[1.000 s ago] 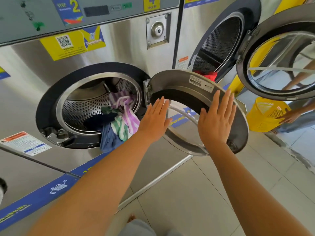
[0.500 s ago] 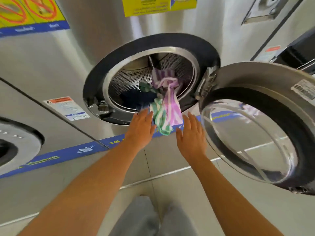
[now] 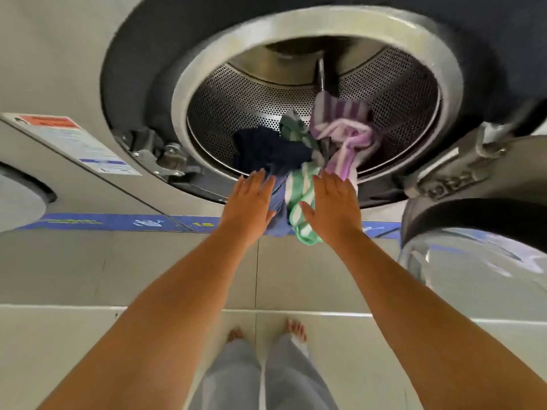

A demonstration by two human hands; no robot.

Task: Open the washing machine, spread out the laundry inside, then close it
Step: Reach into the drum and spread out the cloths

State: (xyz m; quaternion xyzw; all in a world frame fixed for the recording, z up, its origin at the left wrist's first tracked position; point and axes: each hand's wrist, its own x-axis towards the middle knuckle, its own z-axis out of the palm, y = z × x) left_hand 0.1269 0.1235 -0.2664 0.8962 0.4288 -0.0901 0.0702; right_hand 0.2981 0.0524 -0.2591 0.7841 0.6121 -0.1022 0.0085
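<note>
1. The first step looks done: the washing machine [image 3: 74,69] is open. Its round door [image 3: 479,232] is swung out to the right of the drum opening, and the glass faces the floor [image 3: 88,350].

2. The laundry [image 3: 299,161] is still in one bundle at the front, low in the drum [image 3: 236,108]. A dark navy piece [image 3: 266,152] lies on the left side of the bundle, a purple striped cloth [image 3: 343,131] on the right side, and a green striped cloth [image 3: 299,208] hangs out over the lower rim of the drum opening. A blue garment [image 3: 278,202] hangs out next to it.

3. The left hand [image 3: 250,202] is flat, with the fingers straight and a little apart. It holds nothing, and it is just below the drum rim, beside the blue garment. I cannot tell if it touches the cloth.

4. The right hand [image 3: 331,205] is also flat and wide open, with nothing in it. It is just right of the hanging green striped cloth, perhaps touching its edge.

5. So, in my judgement, the spreading step is only starting. No cloth is gripped yet, and most of the perforated drum wall behind the bundle is bare.

6. What is left: to push the hanging pieces back inside the drum, to pull the bundle apart so the pieces lie more evenly, and then to swing the door shut against the drum opening.
</note>
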